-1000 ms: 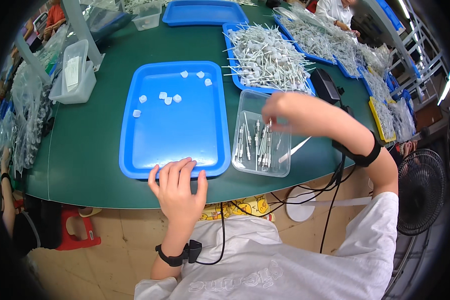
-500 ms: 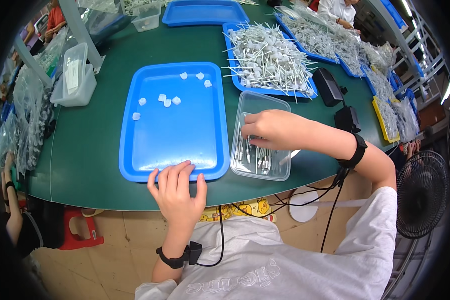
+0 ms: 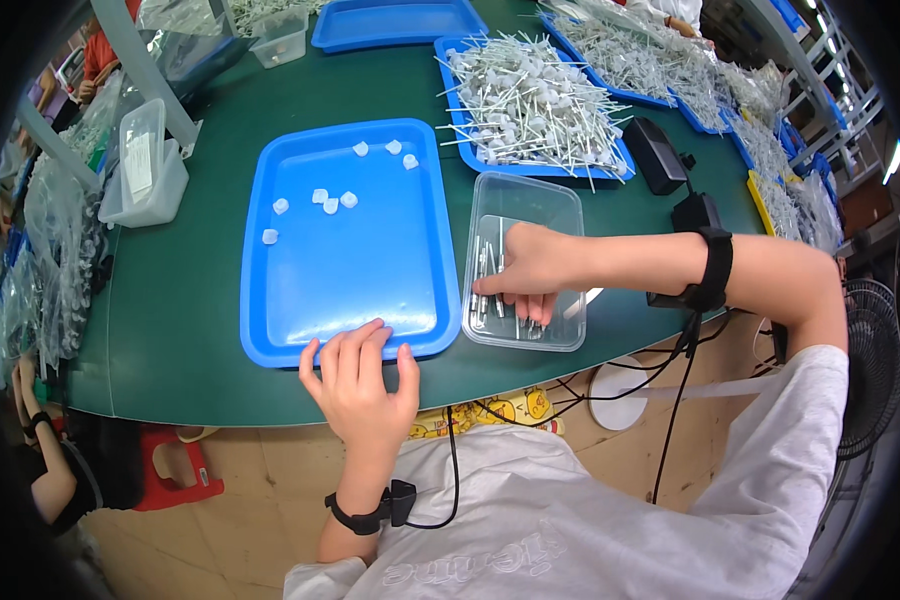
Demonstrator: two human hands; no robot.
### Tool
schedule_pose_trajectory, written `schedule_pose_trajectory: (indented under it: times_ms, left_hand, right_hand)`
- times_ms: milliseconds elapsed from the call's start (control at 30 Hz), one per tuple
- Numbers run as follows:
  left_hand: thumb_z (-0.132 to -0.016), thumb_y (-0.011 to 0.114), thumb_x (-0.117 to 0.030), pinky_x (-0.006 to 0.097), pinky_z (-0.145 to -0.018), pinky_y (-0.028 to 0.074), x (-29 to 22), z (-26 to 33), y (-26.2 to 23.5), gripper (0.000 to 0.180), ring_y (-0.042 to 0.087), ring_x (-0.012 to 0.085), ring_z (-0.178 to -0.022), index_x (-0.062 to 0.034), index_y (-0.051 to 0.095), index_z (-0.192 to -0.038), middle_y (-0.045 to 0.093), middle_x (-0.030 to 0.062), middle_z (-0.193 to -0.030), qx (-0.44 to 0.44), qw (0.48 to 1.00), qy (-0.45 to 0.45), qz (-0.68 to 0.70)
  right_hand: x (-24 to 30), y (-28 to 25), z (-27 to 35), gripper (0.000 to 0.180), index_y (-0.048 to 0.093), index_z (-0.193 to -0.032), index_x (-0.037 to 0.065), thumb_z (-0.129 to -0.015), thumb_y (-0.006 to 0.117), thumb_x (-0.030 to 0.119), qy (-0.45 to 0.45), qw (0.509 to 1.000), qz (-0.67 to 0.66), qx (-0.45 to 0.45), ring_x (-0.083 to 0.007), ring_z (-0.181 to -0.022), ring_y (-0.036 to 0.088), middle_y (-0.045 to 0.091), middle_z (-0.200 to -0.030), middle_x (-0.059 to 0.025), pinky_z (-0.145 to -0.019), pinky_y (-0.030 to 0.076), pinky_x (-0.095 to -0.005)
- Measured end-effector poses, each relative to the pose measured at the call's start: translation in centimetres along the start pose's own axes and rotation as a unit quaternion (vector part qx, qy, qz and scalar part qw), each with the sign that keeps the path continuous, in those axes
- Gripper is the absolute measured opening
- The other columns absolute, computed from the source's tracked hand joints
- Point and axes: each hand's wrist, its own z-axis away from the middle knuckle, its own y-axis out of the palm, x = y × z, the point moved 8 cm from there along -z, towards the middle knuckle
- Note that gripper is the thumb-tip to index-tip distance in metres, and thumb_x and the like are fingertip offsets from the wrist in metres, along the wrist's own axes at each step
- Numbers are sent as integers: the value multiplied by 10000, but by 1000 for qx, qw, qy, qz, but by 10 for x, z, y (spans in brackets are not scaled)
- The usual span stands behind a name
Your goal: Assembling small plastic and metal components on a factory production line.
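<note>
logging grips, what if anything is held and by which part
Left hand: no closed grip, fingers over the near rim of the blue tray. Right hand: among thin rods in the clear box; whether it holds any cannot be told.

I see a translucent rectangular plastic box (image 3: 158, 203) near the green bench's (image 3: 180, 335) left edge, a round black fan (image 3: 873, 365) beyond its right.

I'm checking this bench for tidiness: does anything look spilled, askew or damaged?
One thing: beyond the clear box, the heaped blue tray has white stems poking out over its rim, so it looks overfull. I see no clear spill or damage.
</note>
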Motion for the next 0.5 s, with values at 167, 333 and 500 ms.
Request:
schedule_pose_trajectory:
  times_ms: [167, 333, 500]
  left_hand:
    - [-718, 564, -143, 402, -924, 264, 0, 1, 1, 119, 514, 198, -863, -75, 582, -814, 593, 17, -898, -1, 1000, 5, 5]
    - [-724, 567, -150, 402, -923, 265, 1, 2, -1, 121, 515, 195, -861, -75, 584, -818, 593, 16, -899, -7, 1000, 7, 6]
    - [-731, 565, -153, 402, -919, 267, 0, 2, -1, 123, 516, 194, -864, -77, 584, -826, 592, 16, -900, -4, 1000, 9, 4]
  right_hand:
    - [-1, 0, -3, 380, 528, -694, -145, -741, 632, 216, 42, 998, -33, -13, -216, -439, 582, 576, -588, -179, -411, 536, -294]
    - [1, 2, -7, 307, 529, -749, -149, -703, 642, 134, 80, 994, -79, -7, -209, -493, 603, 592, -635, -183, -450, 549, -289]
    - [-2, 6, -8, 279, 531, -779, -134, -702, 638, 112, 93, 991, -99, 5, -200, -517, 607, 599, -661, -171, -475, 555, -284]
